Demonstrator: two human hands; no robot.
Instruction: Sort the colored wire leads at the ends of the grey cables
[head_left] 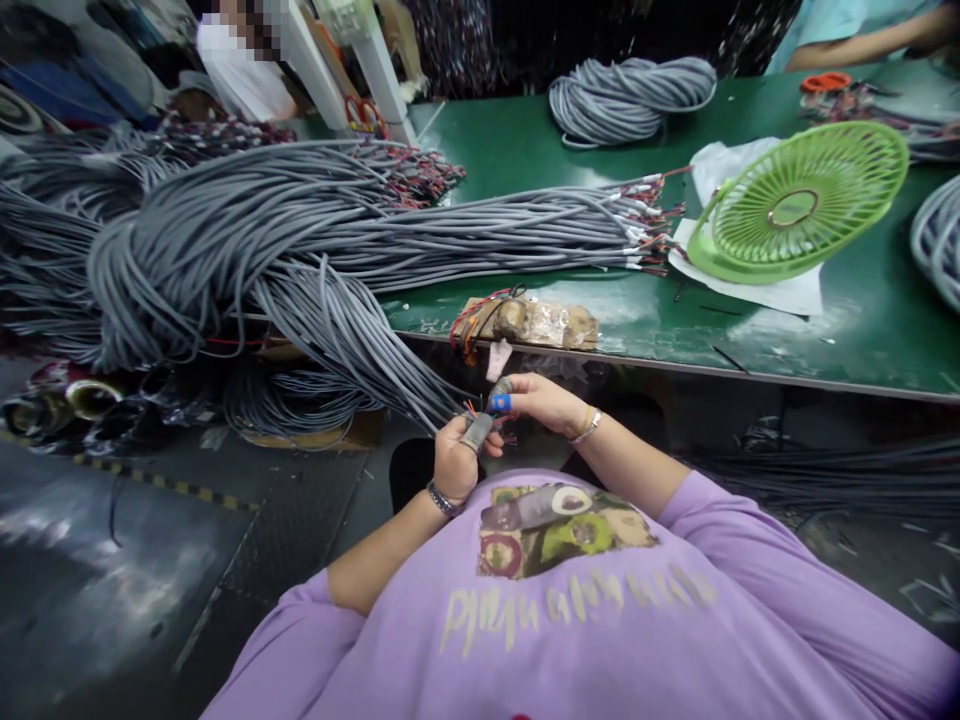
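A bundle of grey cables [360, 335] hangs off the bench edge and runs down to my left hand [456, 462]. That hand is closed around the cable end, its thumb wrapped in grey tape. Thin coloured wires [472, 408] stick out above the thumb, and more show by the fingertips. Close beside it, my right hand [551, 402] pinches at these wire ends, with blue tape on one finger. The exact wire between its fingertips is too small to make out.
On the green bench [495, 140] lie long grey cables [480, 235] with stripped ends, a coiled cable [630, 100] and a green fan [795, 210]. A taped block [544, 323] sits at the front edge. Two other people, one in a white top [240, 70], are behind the bench.
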